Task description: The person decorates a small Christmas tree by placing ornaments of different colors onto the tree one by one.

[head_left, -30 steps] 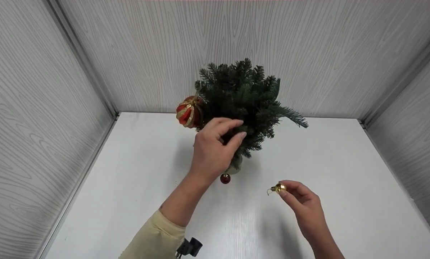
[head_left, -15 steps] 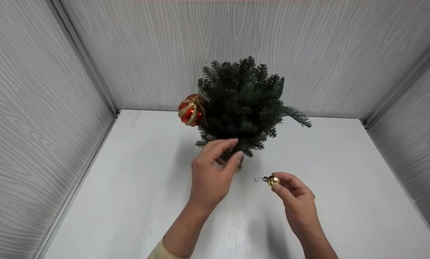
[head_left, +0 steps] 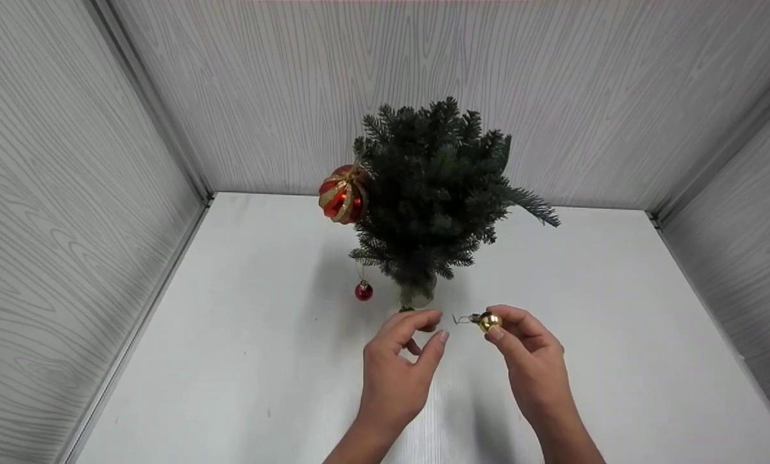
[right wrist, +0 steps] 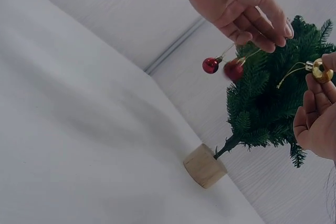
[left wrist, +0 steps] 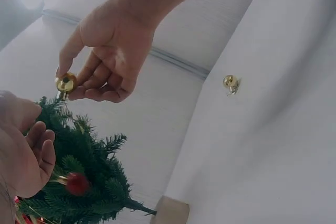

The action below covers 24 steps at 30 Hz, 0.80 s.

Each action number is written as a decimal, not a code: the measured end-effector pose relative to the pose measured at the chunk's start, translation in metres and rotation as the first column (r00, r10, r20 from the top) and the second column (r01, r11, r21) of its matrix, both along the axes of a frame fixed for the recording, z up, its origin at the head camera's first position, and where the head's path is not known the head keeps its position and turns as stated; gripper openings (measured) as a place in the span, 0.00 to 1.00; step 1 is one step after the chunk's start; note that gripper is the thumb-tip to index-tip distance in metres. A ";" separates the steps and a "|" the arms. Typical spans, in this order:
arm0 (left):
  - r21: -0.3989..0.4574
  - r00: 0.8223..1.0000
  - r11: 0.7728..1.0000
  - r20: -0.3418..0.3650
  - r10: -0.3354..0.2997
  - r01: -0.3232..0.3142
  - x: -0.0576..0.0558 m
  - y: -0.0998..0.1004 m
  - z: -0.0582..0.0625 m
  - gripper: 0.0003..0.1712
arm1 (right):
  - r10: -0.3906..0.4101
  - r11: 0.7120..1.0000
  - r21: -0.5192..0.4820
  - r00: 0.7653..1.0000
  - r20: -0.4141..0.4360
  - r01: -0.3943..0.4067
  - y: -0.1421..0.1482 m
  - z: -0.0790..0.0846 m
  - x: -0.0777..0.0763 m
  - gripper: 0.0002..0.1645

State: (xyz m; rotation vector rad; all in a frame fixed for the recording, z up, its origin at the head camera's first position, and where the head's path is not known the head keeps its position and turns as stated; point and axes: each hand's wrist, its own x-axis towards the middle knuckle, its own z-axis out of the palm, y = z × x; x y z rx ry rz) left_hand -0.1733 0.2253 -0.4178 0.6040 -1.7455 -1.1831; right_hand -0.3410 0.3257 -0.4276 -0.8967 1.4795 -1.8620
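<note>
My right hand (head_left: 533,361) pinches a small gold bauble (head_left: 490,321) between thumb and fingers, its thin string loop pointing left. Just left of that loop, my left hand (head_left: 397,380) holds nothing; its thumb and index fingertips stand apart. Behind both hands rises a small artificial Christmas tree (head_left: 433,187). A big red bauble with gold glitter stripes (head_left: 344,194) hangs on its left side. Low on the left hangs a small red bauble (head_left: 363,291). Another small red bauble (right wrist: 211,65) shows beside the left hand in the right wrist view.
The tree's round wooden base (right wrist: 205,166) stands on the white table (head_left: 230,361). In the left wrist view, a second gold bauble (left wrist: 230,81) lies on the table. Grey wood-grain panels (head_left: 281,77) close off the back and both sides.
My left hand has come down from the tree's front to beside the string loop, uncovering the small red bauble at lower left. My right hand has moved slightly left and up with the gold bauble.
</note>
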 end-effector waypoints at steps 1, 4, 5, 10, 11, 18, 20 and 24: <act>0.002 1.000 1.000 0.000 0.000 0.000 0.000 0.001 -0.001 0.12 | 0.001 1.000 0.000 1.000 -0.001 -0.001 0.000 0.001 0.000 0.16; 0.023 1.000 1.000 0.005 -0.006 0.006 0.000 0.004 -0.003 0.12 | 0.000 1.000 0.000 1.000 0.001 0.000 0.001 0.002 0.001 0.14; 0.038 1.000 0.999 0.011 -0.015 0.015 0.000 0.005 -0.004 0.12 | 0.002 1.000 0.000 1.000 0.004 -0.002 0.002 0.003 0.002 0.14; 0.151 0.997 0.986 0.025 -0.071 0.066 -0.004 0.009 -0.011 0.13 | 0.019 1.000 -0.008 1.000 0.011 -0.019 0.004 0.005 0.003 0.13; 0.172 0.997 0.982 0.024 -0.080 0.074 -0.005 0.010 -0.013 0.14 | 0.025 1.000 -0.012 1.000 0.013 -0.025 0.004 0.005 0.004 0.13; 0.293 0.989 0.945 -0.013 -0.149 0.146 -0.015 0.012 -0.019 0.16 | 0.067 0.996 -0.066 0.997 0.042 -0.065 0.007 0.006 0.004 0.14; 0.333 0.985 0.928 -0.033 -0.167 0.169 -0.018 0.012 -0.020 0.17 | 0.073 0.995 -0.074 0.996 0.044 -0.069 0.008 0.005 0.004 0.14; 0.406 0.976 0.888 -0.089 -0.197 0.216 -0.023 0.012 -0.021 0.20 | 0.070 0.995 -0.074 0.997 0.037 -0.067 0.009 0.005 0.005 0.14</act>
